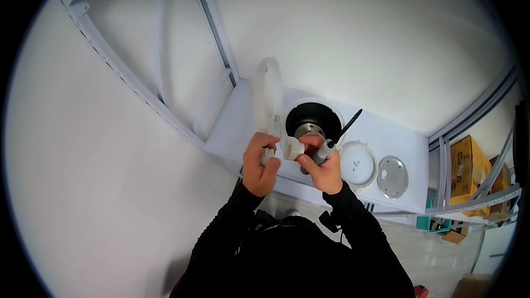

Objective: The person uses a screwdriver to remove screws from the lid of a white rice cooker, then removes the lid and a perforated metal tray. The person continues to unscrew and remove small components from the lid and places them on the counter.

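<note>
My left hand [258, 166] is closed at the lower edge of a clear, round cover [268, 96], which stands nearly edge-on. Between my hands is a white, round fitting [292, 148], pinched by the thumb and forefinger of my right hand [327, 172]. A screwdriver with a grey handle [326, 150] and a long black shaft [349, 126] is also gripped in that right hand, its tip slanting up to the right. Just beyond my hands sits a round housing with a black inside [313, 114] and a metal part at its centre, partly hidden by my right fingers.
A white ring [359, 164] with small screws inside it and a silver perforated disc [393, 177] lie on the white table [402, 142]. Metal frame posts [212, 19] rise around the table. Cardboard boxes [468, 170] and a teal basket [432, 224] stand at the right.
</note>
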A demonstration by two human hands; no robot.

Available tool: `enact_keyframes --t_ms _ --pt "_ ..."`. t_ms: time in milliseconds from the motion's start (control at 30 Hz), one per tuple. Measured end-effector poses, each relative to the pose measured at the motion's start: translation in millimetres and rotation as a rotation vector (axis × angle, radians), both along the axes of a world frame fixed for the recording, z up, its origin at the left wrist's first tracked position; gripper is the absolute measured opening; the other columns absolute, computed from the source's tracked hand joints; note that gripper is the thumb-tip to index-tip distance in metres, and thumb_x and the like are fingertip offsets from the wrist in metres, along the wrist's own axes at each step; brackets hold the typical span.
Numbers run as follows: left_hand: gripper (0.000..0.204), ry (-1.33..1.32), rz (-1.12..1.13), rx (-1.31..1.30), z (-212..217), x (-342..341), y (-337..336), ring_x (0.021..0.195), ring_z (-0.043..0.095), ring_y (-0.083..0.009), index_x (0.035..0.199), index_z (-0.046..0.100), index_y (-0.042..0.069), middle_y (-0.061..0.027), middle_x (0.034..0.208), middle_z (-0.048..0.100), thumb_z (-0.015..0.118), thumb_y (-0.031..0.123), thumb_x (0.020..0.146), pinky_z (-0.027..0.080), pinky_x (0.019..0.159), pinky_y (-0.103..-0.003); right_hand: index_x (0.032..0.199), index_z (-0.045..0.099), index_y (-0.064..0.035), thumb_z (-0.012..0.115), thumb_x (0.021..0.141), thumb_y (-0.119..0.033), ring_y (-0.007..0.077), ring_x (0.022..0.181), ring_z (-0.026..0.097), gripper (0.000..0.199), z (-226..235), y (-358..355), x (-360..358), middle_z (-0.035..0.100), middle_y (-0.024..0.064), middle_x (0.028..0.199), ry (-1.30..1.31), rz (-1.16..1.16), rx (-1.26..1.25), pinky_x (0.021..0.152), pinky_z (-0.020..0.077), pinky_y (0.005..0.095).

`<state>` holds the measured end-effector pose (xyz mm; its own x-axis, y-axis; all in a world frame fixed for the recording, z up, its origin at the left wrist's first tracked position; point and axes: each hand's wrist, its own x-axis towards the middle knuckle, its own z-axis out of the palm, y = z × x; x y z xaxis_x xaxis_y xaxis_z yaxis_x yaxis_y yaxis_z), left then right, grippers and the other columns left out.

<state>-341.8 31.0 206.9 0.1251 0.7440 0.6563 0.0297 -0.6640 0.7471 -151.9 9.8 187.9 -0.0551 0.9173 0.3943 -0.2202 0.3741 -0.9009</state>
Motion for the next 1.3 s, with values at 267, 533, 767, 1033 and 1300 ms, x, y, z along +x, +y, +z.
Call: enact_keyframes --t_ms 267,533,767,1033,1300 --pt "0.042 0.108 -0.112 -0.024 3.0 -2.6 -26.8 0.092 0.059 -0.0224 0.128 0.065 0.005 -0.0116 0.107 0.062 0.075 0.025 0.092 0.049 0.082 -0.034 0.113 0.066 -0.0026 0.083 0.084 0.0 0.0125 0.089 0.057 0.034 9.2 -45.2 -8.6 0.058 0.0024 0.106 0.069 -0.016 -0.083 0.079 0.0494 0.0298" --pt "0.058 -0.09 -0.322 -0.323 -10.9 -37.8 -75.1 0.099 0.058 -0.0141 0.134 0.063 0.001 -0.0047 0.116 0.062 0.076 0.04 0.094 0.046 0.086 -0.028 0.112 0.069 -0.0015 0.086 0.081 -0.001 0.0149 0.091 0.063 0.035 10.8 -88.5 -46.5 0.06 0.0077 0.111 -0.012 -0.065 0.017 0.08 0.0526 0.0315" --pt "0.066 -0.179 -0.476 -0.554 -17.2 -74.4 -116.5 0.075 0.056 -0.0077 0.132 0.064 0.0 -0.0027 0.101 0.064 0.075 0.052 0.093 0.044 0.065 -0.022 0.107 0.071 -0.0013 0.091 0.077 -0.005 0.0156 0.094 0.061 0.037 3.5 -119.5 -84.1 0.057 0.0058 0.106 0.057 0.001 0.045 0.085 0.0515 0.0324" --pt "0.041 -0.126 -0.66 -0.801 -8.9 -89.7 -130.3 0.064 0.049 -0.0049 0.125 0.066 0.001 -0.0007 0.094 0.066 0.07 0.032 0.098 0.039 0.057 -0.022 0.111 0.07 -0.0027 0.093 0.074 -0.01 0.0169 0.091 0.062 0.043 11.3 -149.3 -73.2 0.06 0.0051 0.104 -0.34 -0.083 0.093 0.085 0.0516 0.0314" --pt "0.041 -0.107 -0.585 -0.776 -5.5 -59.7 -140.2 0.08 0.062 -0.0091 0.128 0.065 -0.001 -0.0058 0.109 0.071 0.075 0.018 0.094 0.049 0.067 -0.024 0.111 0.071 -0.0009 0.087 0.08 -0.006 0.018 0.092 0.066 0.035 22.0 -173.1 -48.0 0.063 0.0076 0.112 -0.313 -0.177 0.062 0.084 0.0547 0.0321"
